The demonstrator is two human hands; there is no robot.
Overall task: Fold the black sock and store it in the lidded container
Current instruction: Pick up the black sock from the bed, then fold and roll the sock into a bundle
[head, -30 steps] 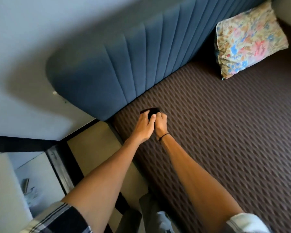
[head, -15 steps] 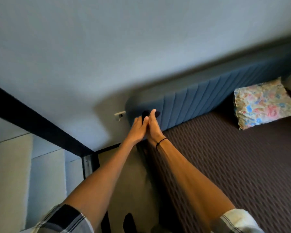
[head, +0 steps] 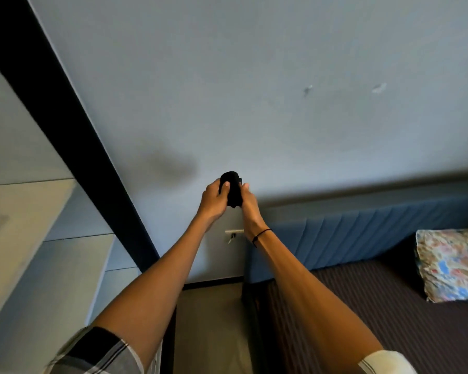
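While I held both arms stretched out in front of me, my left hand (head: 212,199) and my right hand (head: 247,203) were closed together around the small rolled-up black sock (head: 231,188). It sat bunched between my fingers, raised in the air in front of the pale blue-grey painted wall (head: 281,90), touching nothing else. A thin black cord bracelet (head: 262,234) circled my right wrist.

Behind my hands the wall was mostly bare, with two small scuffed marks high on the right. A white wall socket (head: 234,233) showed low down between my wrists. A broad black diagonal beam (head: 65,103) cut across the wall from the upper left corner down to the floor. Left of it stood pale cream and white cabinet fronts (head: 38,252), blurred at the edge of the view.

To the right ran the padded blue headboard with vertical ribs (head: 376,233), set against the wall. Below it lay the bed with its dark brown striped cover (head: 362,319), and a floral-printed pillow in pink, blue and cream (head: 451,265) rested on that cover near the headboard. Between the bed and the cabinets a strip of dull beige floor (head: 208,327) showed under my arms. A checked sleeve (head: 97,352) covered my left upper arm, a white one (head: 387,363) my right.
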